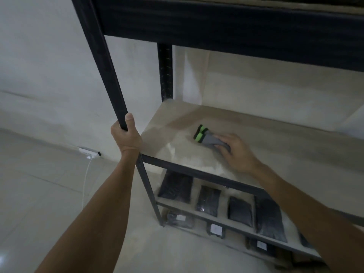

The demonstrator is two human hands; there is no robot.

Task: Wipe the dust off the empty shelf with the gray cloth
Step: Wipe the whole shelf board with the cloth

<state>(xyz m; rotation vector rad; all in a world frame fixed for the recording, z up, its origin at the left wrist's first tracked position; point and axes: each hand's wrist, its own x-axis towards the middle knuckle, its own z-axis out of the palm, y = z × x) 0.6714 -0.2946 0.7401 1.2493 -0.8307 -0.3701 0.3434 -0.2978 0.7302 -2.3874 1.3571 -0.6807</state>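
rack: tall dark metal shelving unit [216,22] with pale board shelves, stands against a white wall, on a pale tiled floor [39,203]
empty shelf: beige board shelf [266,138] at mid height, nothing on it but the cloth and the right hand; lighter dusty patch near the front left edge, just in front of the cloth
front upright: dark slotted metal post [106,66] at the rack's front left corner, runs top to floor
lower shelves: two board levels below the empty shelf; upper one holds a row of dark flat plastic bags [240,210], lower one holds more bags with white labels [215,229], partly hidden
left hand: left hand [126,134] wrapped around the front upright, thumb up along the post, just above the empty shelf's front rail
right hand: right hand [236,152] palm down on the empty shelf, fingers curled over the cloth's near end, gripping it against the board
cloth: gray cloth with bright green and black edge bands [210,137], bunched, lying on the left half of the empty shelf; green end points toward the back left, free of the hand
power strip: white power strip [89,152] on the floor at the wall, left of the rack, white cable trailing toward the camera
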